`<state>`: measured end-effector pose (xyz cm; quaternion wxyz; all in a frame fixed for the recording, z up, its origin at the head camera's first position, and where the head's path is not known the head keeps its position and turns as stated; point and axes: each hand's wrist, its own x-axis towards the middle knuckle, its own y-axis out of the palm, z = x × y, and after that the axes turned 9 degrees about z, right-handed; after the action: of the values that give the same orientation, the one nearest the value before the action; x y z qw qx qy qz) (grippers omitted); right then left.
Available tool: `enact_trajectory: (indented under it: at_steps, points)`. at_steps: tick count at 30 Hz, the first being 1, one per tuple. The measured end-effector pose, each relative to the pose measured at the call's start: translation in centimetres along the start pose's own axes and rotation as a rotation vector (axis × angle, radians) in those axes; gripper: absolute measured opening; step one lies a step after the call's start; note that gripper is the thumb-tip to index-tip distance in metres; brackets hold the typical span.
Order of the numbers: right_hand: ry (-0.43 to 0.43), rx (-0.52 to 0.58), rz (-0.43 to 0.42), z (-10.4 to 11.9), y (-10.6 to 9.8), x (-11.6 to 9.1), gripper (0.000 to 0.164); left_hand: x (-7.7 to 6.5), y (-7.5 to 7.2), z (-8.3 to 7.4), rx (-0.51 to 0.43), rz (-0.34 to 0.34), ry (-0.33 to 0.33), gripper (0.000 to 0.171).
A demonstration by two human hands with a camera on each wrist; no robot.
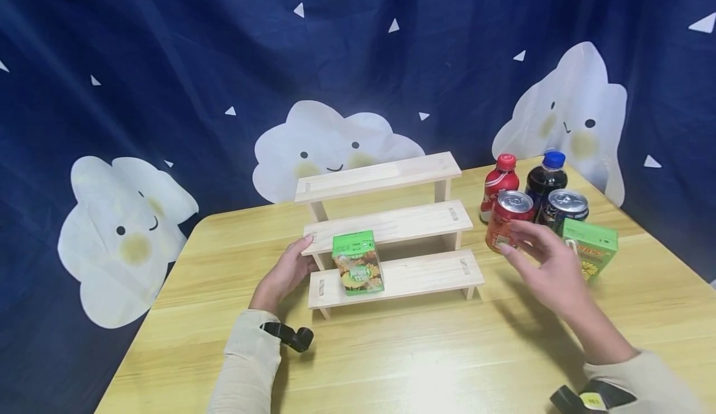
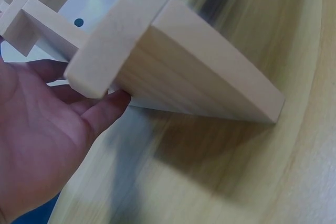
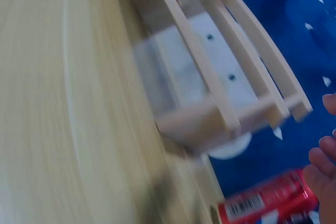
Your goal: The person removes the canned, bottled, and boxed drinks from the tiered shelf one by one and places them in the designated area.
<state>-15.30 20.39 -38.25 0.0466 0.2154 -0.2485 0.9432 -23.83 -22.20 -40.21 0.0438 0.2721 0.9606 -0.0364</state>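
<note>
A three-tier wooden display stand (image 1: 391,277) stands mid-table. At its left end my left hand (image 1: 285,274) holds the side by the middle tier; in the left wrist view those fingers (image 2: 107,111) bend around the plank's end. On the lowest tier a green drink carton (image 1: 359,271) sits toward the left. My right hand (image 1: 550,268) hovers at the red can (image 1: 501,230), thumb and fingers spread at its right side. In the right wrist view the fingertips lie right at the red can (image 3: 268,203). Behind that hand, partly covered, is another green carton (image 1: 598,246).
Behind the red can stand a red bottle (image 1: 500,181) and a dark bottle with a blue cap (image 1: 547,178). A dark can (image 1: 565,206) is beside them, close together. A blue curtain (image 1: 358,47) with cloud figures hangs behind the wooden table (image 1: 391,358).
</note>
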Motion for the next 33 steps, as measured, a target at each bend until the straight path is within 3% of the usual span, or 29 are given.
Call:
enact_trajectory:
  at_steps: [7, 33]
  points:
    - [-0.091, 0.070, 0.089, 0.9, 3.0, 0.4, 0.039, 0.1, 0.0, 0.1, -0.005, 0.009, 0.006, 0.059]
    - [-0.063, 0.272, 0.335, 5.6, 11.1, 1.8, 0.045, 0.0, 0.0, 0.0, 0.000, -0.001, 0.014, 0.058]
